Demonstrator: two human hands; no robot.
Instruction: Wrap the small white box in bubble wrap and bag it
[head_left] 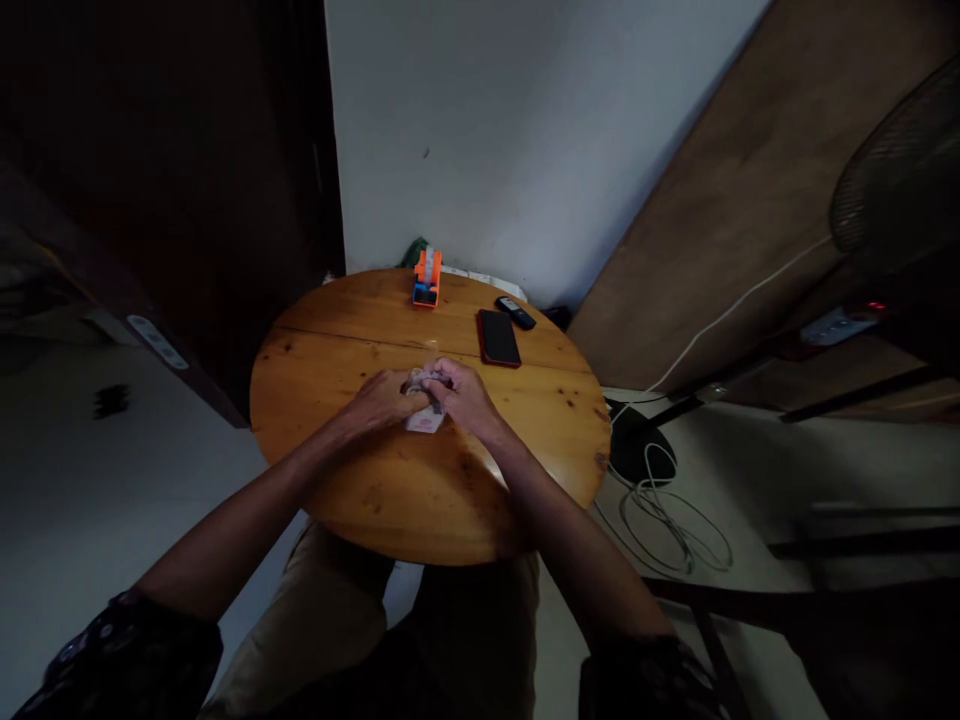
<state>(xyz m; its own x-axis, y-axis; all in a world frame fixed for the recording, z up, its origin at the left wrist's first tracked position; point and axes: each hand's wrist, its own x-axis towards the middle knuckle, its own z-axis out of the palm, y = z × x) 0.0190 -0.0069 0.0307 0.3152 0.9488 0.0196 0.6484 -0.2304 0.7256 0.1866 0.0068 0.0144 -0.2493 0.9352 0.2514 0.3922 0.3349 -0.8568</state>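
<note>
Both hands meet over a small whitish packet (424,420) with faint pink print, at the middle of the round wooden table (360,490). My left hand (384,396) has its fingers closed on the packet's left side. My right hand (463,397) pinches the packet's upper right, with the thumb laid across it. The fingers hide much of the packet, so its full shape cannot be made out. A short clear strip (432,350), apparently tape, sticks up just beyond the fingertips.
An orange and blue tape dispenser (427,280) stands at the table's far edge. A dark phone in a red case (498,338) and a small keypad phone (515,312) lie right of it. Coiled white cable (667,520) is on the floor; a fan (900,160) stands right.
</note>
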